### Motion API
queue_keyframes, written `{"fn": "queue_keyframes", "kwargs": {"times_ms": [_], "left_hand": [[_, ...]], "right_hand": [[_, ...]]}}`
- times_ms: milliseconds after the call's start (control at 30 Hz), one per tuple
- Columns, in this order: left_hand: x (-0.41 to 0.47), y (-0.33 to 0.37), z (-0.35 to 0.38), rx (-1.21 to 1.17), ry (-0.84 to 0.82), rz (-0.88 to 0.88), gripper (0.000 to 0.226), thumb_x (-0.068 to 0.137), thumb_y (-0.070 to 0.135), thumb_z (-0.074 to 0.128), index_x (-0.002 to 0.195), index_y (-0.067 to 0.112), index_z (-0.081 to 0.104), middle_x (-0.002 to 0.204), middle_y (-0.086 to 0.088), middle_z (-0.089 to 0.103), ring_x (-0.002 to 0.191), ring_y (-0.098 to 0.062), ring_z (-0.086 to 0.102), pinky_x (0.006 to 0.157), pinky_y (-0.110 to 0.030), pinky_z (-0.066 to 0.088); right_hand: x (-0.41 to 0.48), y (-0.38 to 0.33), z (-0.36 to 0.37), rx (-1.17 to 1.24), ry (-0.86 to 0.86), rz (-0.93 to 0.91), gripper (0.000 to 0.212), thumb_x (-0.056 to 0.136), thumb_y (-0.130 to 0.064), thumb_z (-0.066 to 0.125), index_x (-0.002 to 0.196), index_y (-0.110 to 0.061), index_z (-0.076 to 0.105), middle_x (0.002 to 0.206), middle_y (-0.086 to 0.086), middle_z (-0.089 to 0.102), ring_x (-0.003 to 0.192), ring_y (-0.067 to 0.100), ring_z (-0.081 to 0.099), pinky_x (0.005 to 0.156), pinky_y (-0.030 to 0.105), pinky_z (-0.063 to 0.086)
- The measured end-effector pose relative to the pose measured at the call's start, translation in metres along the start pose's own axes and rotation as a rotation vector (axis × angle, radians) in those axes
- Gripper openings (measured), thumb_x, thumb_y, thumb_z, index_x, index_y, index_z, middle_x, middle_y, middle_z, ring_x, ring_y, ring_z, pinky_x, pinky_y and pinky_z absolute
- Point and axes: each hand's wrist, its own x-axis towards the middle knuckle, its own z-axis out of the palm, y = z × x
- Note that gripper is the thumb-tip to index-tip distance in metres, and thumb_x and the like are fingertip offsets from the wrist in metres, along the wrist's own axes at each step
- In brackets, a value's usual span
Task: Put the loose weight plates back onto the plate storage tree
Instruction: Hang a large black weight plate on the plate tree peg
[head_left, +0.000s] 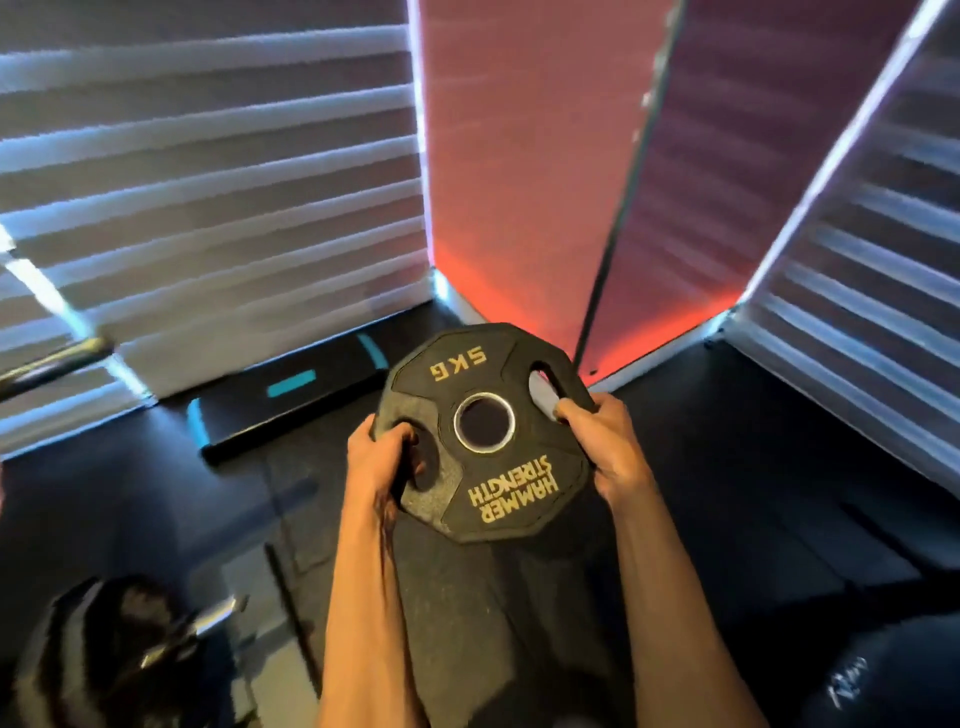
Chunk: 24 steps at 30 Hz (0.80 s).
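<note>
I hold a black 5 kg weight plate (485, 434) with yellow lettering and a steel-ringed centre hole, face up in front of me above the dark floor. My left hand (379, 460) grips its left edge with the fingers through a handle slot. My right hand (605, 441) grips its right edge beside the other slot. At the bottom left, blurred, stands a stack of black plates (88, 654) on what looks like the storage tree, with a chrome peg (200, 626) sticking out toward the right.
A black step platform with teal markings (291, 395) lies on the floor by the blinds. A red wall panel (524, 171) fills the corner ahead. A metal bar (52, 364) enters at the left edge. A dark round object (883, 680) sits at the bottom right.
</note>
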Motion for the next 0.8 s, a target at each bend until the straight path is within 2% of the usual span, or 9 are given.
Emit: {"fn": "queue_keyframes", "kwargs": {"times_ms": [100,233,267,333,400,467,567,700,800], "left_hand": [[0.048,0.037,0.041,0.056,-0.14,0.015,0.017,0.09,0.004,0.055,0.093,0.018,0.064,0.087,-0.009,0.069,0.073,-0.018,0.066,0.058,-0.03,0.057],[0.102,0.076,0.115,0.129,-0.284,0.087,0.017,0.089,0.002,0.056,0.088,0.017,0.063,0.094,-0.016,0.069,0.085,-0.026,0.066,0.08,-0.042,0.057],[0.115,0.083,0.137,0.15,-0.32,0.111,0.016,0.087,0.002,0.056,0.086,0.016,0.063,0.089,-0.015,0.068,0.08,-0.023,0.066,0.075,-0.037,0.057],[0.141,0.093,0.186,0.171,-0.404,0.129,0.015,0.085,-0.002,0.054,0.083,0.012,0.062,0.071,-0.011,0.061,0.054,-0.012,0.061,0.053,-0.025,0.052],[0.163,0.1,0.239,0.169,-0.481,0.117,0.016,0.084,-0.006,0.051,0.082,0.008,0.059,0.058,-0.01,0.052,0.036,-0.011,0.05,0.039,-0.02,0.044],[0.183,0.104,0.3,0.193,-0.538,0.115,0.016,0.084,-0.009,0.05,0.08,0.005,0.056,0.054,-0.011,0.046,0.035,-0.015,0.046,0.039,-0.022,0.041],[0.205,0.107,0.389,0.221,-0.628,0.109,0.015,0.084,-0.008,0.051,0.085,0.005,0.056,0.056,-0.009,0.048,0.044,-0.019,0.047,0.047,-0.024,0.04],[0.225,0.103,0.499,0.238,-0.756,0.088,0.014,0.079,-0.005,0.053,0.075,0.007,0.059,0.048,-0.004,0.048,0.039,-0.015,0.045,0.043,-0.022,0.042],[0.232,0.105,0.574,0.279,-0.868,0.055,0.008,0.066,0.007,0.059,0.062,0.013,0.061,0.044,-0.001,0.049,0.039,-0.014,0.046,0.053,-0.029,0.045]], "right_hand": [[0.027,-0.027,-0.005,0.057,0.124,-0.014,0.023,0.072,-0.025,0.075,0.09,-0.011,0.073,0.085,0.011,0.075,0.071,0.02,0.074,0.055,0.028,0.055],[0.076,-0.058,-0.022,0.118,0.293,-0.048,0.032,0.07,-0.035,0.074,0.096,-0.017,0.066,0.088,0.004,0.071,0.08,0.019,0.072,0.061,0.031,0.054],[0.092,-0.064,-0.03,0.14,0.317,-0.052,0.034,0.072,-0.035,0.075,0.099,-0.018,0.065,0.091,0.003,0.072,0.081,0.017,0.072,0.062,0.031,0.053],[0.127,-0.071,-0.051,0.202,0.364,-0.045,0.037,0.078,-0.03,0.074,0.11,-0.017,0.062,0.099,0.003,0.07,0.087,0.016,0.072,0.064,0.03,0.055],[0.164,-0.08,-0.075,0.259,0.426,-0.05,0.034,0.083,-0.025,0.072,0.114,-0.018,0.06,0.102,0.003,0.068,0.084,0.014,0.072,0.061,0.027,0.056],[0.201,-0.089,-0.103,0.262,0.521,-0.065,0.032,0.082,-0.022,0.071,0.111,-0.016,0.061,0.1,0.005,0.069,0.083,0.015,0.072,0.063,0.03,0.058],[0.252,-0.107,-0.15,0.243,0.69,-0.057,0.033,0.08,-0.019,0.073,0.11,-0.007,0.064,0.101,0.012,0.071,0.091,0.025,0.071,0.078,0.043,0.062],[0.3,-0.124,-0.21,0.251,0.809,-0.042,0.033,0.08,-0.021,0.07,0.108,-0.004,0.065,0.096,0.011,0.07,0.085,0.023,0.068,0.064,0.031,0.051],[0.324,-0.13,-0.251,0.322,0.911,-0.017,0.033,0.081,-0.021,0.069,0.11,-0.004,0.064,0.096,0.013,0.07,0.084,0.023,0.069,0.064,0.029,0.051]]}}
